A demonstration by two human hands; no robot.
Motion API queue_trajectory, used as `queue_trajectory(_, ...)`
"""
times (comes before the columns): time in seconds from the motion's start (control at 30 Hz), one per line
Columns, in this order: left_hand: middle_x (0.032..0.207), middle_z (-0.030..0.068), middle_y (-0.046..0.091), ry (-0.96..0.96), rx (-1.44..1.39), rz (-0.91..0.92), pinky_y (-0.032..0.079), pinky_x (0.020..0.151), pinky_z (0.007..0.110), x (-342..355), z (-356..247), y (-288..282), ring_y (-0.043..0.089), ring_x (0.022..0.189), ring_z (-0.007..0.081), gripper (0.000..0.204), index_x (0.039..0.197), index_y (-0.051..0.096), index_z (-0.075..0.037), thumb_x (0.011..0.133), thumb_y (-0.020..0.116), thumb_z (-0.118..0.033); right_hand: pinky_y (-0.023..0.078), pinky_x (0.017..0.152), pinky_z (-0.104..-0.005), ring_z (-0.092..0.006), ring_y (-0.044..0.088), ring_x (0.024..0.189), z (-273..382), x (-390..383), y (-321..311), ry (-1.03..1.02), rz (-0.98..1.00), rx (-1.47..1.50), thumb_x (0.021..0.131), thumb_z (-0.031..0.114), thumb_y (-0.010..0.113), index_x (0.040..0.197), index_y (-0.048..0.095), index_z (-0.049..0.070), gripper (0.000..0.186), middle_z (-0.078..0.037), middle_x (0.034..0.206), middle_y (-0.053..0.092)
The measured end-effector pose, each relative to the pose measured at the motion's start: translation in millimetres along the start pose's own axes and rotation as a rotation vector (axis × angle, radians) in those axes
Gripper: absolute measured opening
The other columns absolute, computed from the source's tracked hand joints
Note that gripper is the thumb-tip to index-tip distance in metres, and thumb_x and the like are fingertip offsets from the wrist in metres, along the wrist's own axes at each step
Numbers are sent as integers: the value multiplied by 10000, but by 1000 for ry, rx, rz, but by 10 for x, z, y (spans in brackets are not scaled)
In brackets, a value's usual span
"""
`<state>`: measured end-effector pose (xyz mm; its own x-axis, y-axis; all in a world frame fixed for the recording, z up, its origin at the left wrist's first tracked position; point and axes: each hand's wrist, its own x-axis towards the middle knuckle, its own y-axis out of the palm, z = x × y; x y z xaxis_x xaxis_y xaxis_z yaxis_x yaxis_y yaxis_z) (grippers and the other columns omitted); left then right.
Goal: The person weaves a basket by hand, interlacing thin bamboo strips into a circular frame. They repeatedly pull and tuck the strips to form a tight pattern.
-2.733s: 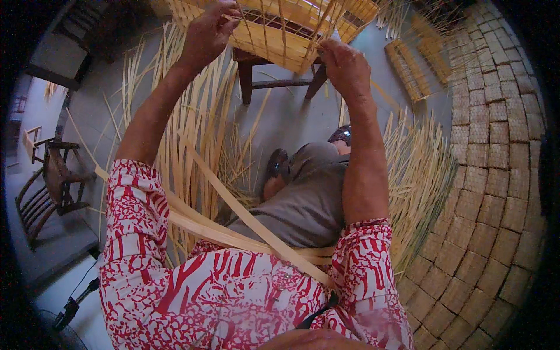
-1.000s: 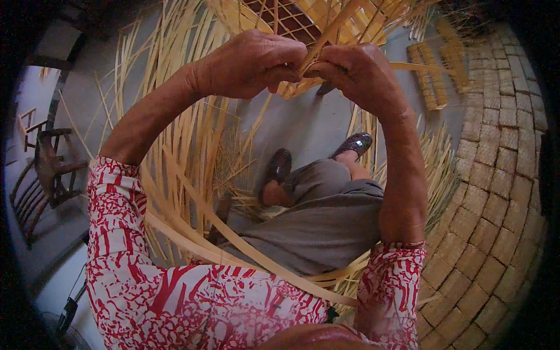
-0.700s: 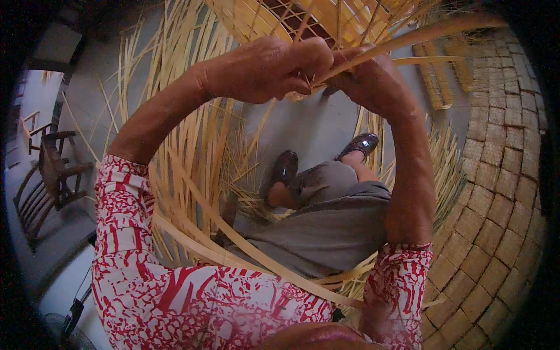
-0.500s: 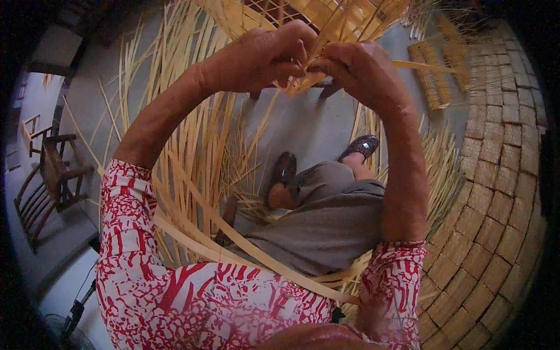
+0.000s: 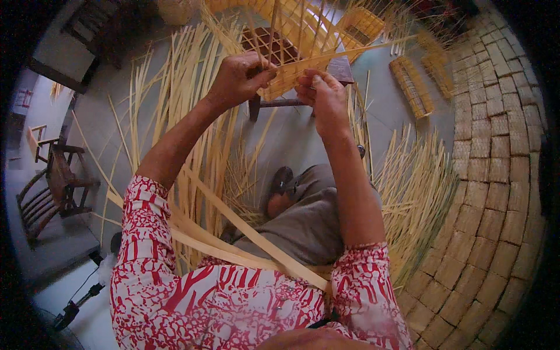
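Observation:
A half-woven bamboo basket (image 5: pixel 284 80) stands in front of me on a dark wooden stool (image 5: pixel 274 104), with upright stakes and open lattice showing. My left hand (image 5: pixel 248 76) is closed at its near left side, fingertips pinching a bamboo strip. This pale strip (image 5: pixel 373 49) slants up to the right past the wall. My right hand (image 5: pixel 324 96) is at the wall's near right side, fingers bent and thumb pressed in against the strip's lower edge. Its fingertips partly hide what they grip. Long flat bamboo strips (image 5: pixel 251 233) cross my lap.
Loose bamboo strips (image 5: pixel 192 111) cover the floor to the left, and another pile (image 5: pixel 414 181) lies right. Yellow woven pieces (image 5: pixel 412 86) lie beyond it. Stacked woven blocks (image 5: pixel 484 192) line the right side. A wooden chair (image 5: pixel 61 181) stands far left.
My hands have moved apart and slightly down from their close grip on the gathered strips. The strips have spread out, exposing the basket's wall. My right forearm has shifted left.

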<state>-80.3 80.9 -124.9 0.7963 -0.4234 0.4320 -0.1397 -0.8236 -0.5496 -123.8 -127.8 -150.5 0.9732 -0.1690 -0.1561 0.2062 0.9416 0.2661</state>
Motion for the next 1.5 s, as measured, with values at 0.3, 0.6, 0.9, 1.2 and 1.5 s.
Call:
queue_trajectory(0.3, 720, 37, 616, 64, 9, 18, 460, 534, 259, 16, 47, -130, 589, 600, 91, 164, 889, 709, -18, 829, 759, -163, 551, 764, -386, -249, 650, 879, -45, 452, -178, 256, 383, 1038, 955, 195, 544, 1016, 606, 62, 159, -100, 961, 664)
queue_trajectory(0.6, 747, 40, 618, 42, -88, 23, 449, 557, 254, 52, 101, -215, 572, 624, 89, 176, 919, 721, -38, 815, 771, -171, 512, 844, -288, -149, 611, 963, 621, 13, 496, -213, 575, -56, 886, 194, 688, 1111, 645, 28, 283, -66, 1036, 642)
queue_trajectory(0.9, 794, 48, 646, 7, -139, 101, 521, 592, 239, 137, 93, -252, 655, 669, 97, 184, 946, 718, -12, 807, 774, -118, 495, 758, -320, -178, 610, 866, 461, 119, 466, -377, 105, -249, 940, 193, 586, 1031, 620, 9, 208, -106, 959, 645)
queue_trajectory(1.2, 773, 38, 646, 17, -119, 46, 497, 580, 226, 131, 201, -229, 626, 648, 72, 236, 961, 725, -22, 796, 795, -176, 473, 737, -317, -172, 577, 860, 497, 349, 269, -417, 122, -405, 871, 142, 615, 1063, 568, 11, 237, -109, 1058, 623)
queue_trajectory(1.5, 782, 57, 664, 116, -8, 22, 499, 580, 232, 181, 77, -252, 631, 642, 86, 254, 974, 720, -23, 782, 799, -169, 452, 684, -282, -125, 558, 817, 708, 403, 319, -288, -91, -30, 920, 289, 569, 1081, 603, 62, 280, -51, 978, 625)
